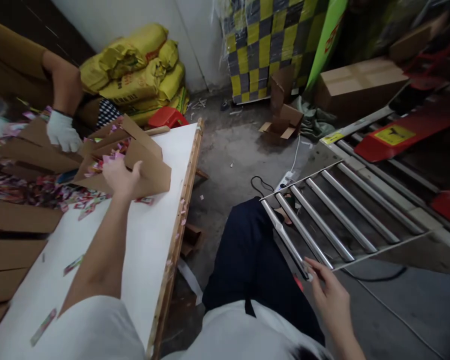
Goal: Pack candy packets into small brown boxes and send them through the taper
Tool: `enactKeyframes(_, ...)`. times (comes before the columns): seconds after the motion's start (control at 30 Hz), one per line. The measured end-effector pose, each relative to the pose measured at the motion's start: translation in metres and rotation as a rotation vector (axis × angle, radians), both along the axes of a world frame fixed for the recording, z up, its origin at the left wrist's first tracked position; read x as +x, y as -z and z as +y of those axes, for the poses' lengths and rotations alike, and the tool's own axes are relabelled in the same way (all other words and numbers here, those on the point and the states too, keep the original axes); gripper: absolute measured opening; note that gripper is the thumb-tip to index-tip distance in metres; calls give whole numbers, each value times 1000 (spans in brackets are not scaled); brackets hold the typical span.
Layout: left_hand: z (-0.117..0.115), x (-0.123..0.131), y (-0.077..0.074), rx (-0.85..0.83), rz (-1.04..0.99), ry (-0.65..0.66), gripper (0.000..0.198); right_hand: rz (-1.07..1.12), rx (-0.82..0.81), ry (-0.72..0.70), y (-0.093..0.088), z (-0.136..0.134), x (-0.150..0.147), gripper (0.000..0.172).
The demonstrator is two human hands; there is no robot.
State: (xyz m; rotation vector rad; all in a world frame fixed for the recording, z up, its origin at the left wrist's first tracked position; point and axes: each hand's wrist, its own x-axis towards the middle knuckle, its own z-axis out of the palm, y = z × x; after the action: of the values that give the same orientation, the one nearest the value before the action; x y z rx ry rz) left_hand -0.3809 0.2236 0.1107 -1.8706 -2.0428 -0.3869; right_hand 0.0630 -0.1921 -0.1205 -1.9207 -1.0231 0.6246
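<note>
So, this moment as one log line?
left hand: at packets in open carton | right hand: at roller conveyor | co-worker's glove: near carton

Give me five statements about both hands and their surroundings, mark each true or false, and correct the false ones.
1. The left hand is at an open cardboard box on the white tabletop. True.
2. The right hand is at that same box. False: it is at a near corner of the roller conveyor.
3. A co-worker's hand near the box wears a white glove. True.
4. The yellow sacks lie on the conveyor. False: they are piled by the wall.
5. The wrapped stack shows yellow and grey checks. True.
</note>
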Motion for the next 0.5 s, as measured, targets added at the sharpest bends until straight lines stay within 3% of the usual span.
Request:
enactKeyframes(0.07, 5, -2, -8, -31, -7, -81, 58, 29, 24, -62, -7, 11, -9, 33)
enactKeyframes(0.13, 2, -4, -15, -27, -18, -82, 49, 82, 39, -136, -13, 27, -20, 33)
enactKeyframes(0.23, -21, -7, -29, 1, -26, -29, 38, 234, 37, -233, -17, 59, -51, 32)
enactKeyframes(0.33, -66, -2, -43, 76, -45, 0, 38, 524, -1, -319, -21, 99, -105, 31)
enactKeyframes(0.4, -105, 12, -51, 132, -74, 37, 41, 789, -61, -341, -30, 127, -151, 39)
enactKeyframes(0.5, -171, 48, -56, 193, -143, 225, 45, 1294, -209, -366, -51, 158, -212, 58)
